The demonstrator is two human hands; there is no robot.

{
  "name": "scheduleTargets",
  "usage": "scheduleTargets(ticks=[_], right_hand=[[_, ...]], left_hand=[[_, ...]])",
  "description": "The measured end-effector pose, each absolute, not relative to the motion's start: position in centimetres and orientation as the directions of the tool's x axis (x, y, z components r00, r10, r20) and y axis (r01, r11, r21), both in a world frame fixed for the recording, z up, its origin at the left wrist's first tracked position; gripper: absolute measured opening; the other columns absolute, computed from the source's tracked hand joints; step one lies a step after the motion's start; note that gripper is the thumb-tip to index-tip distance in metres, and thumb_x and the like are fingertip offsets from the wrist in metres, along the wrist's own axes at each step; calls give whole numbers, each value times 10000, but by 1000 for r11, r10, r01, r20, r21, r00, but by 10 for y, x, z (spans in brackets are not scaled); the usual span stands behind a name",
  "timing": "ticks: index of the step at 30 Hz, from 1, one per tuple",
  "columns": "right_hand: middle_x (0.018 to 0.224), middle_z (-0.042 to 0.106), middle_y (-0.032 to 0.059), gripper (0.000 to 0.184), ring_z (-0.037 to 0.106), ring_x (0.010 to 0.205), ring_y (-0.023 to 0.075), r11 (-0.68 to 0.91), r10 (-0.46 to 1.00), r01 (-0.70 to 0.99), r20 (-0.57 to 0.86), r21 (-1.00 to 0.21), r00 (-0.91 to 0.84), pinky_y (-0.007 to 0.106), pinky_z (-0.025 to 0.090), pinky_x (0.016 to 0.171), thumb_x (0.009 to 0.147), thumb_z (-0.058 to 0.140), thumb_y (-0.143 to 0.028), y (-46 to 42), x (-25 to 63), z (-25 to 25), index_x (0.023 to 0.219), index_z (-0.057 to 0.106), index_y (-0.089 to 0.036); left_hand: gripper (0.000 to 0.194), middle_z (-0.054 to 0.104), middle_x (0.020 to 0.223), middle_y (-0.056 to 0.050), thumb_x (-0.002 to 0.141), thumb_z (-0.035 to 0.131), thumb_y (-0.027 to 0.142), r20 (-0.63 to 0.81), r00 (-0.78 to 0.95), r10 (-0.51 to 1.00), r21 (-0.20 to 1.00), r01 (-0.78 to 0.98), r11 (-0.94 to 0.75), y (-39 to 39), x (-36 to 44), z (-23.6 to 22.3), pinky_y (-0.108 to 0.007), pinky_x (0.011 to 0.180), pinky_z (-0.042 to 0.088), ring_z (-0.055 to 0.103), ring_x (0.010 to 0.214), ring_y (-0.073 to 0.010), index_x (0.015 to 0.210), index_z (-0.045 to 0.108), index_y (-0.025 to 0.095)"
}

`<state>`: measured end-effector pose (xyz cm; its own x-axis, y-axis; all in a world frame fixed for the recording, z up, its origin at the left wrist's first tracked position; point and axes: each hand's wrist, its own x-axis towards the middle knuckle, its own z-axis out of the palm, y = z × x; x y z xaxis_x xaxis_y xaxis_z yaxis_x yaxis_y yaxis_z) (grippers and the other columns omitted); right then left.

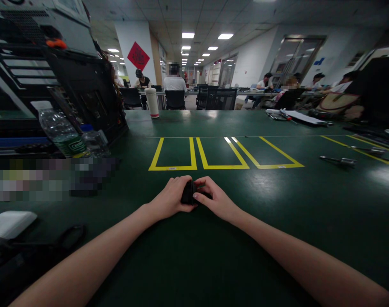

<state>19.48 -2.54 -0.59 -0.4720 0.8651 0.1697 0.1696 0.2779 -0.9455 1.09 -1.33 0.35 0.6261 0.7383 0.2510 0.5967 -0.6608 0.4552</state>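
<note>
My left hand (170, 200) and my right hand (213, 199) meet in the middle of the green table mat (277, 213), fingers curled round a small black object (189, 194). The object rests on or just above the mat between both hands; its shape is mostly hidden by my fingers. Just beyond the hands lie three yellow-taped boxes (220, 154) marked on the mat.
Plastic water bottles (61, 132) and black equipment (85, 94) stand at the left. A white cup (152, 102) sits at the far edge. Metal tools (339, 160) lie at the right. White cloth (10, 222) and black items lie near left. People sit at far tables.
</note>
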Motion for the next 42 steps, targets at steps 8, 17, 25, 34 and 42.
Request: scheduleTargets(ticks=[8, 17, 25, 34, 42], right_hand=[[997, 487, 5, 252, 516, 956, 162, 381, 829, 196, 240, -904, -505, 375, 437, 861, 754, 573, -196, -23, 200, -5, 983, 471, -227], [1003, 493, 17, 209, 512, 972, 171, 332, 860, 208, 205, -920, -467, 387, 442, 861, 783, 536, -218, -25, 196, -1, 978, 460, -216], [1012, 476, 9, 286, 541, 907, 154, 327, 815, 139, 205, -935, -542, 351, 472, 799, 757, 569, -195, -25, 199, -8, 1008, 434, -226], [1021, 474, 24, 216, 519, 920, 163, 338, 852, 219, 199, -915, -483, 355, 467, 791, 794, 521, -229, -26, 196, -3, 997, 449, -224], [985, 494, 7, 233, 515, 959, 160, 341, 816, 158, 208, -927, -540, 369, 431, 861, 759, 566, -192, -26, 198, 0, 962, 453, -215]], left_hand=[[615, 475, 1084, -77, 650, 672, 336, 259, 612, 747, 488, 585, -648, -14, 13, 2, -400, 794, 418, 490, 955, -249, 1142, 328, 206], [578, 499, 1066, -78, 685, 650, 339, 261, 650, 714, 415, 592, -691, -15, 14, 8, -391, 807, 400, 495, 929, -233, 1153, 348, 184], [563, 510, 1032, -101, 662, 664, 294, 251, 631, 734, 380, 634, -674, -14, 15, 8, -386, 781, 411, 494, 912, -243, 1112, 368, 133], [519, 514, 1025, -84, 679, 647, 317, 248, 643, 725, 406, 610, -680, -14, 15, 10, -385, 778, 412, 508, 906, -237, 1097, 383, 160], [546, 511, 1050, -82, 665, 659, 297, 236, 642, 729, 414, 613, -673, -15, 15, 9, -384, 788, 408, 506, 925, -238, 1111, 372, 167]])
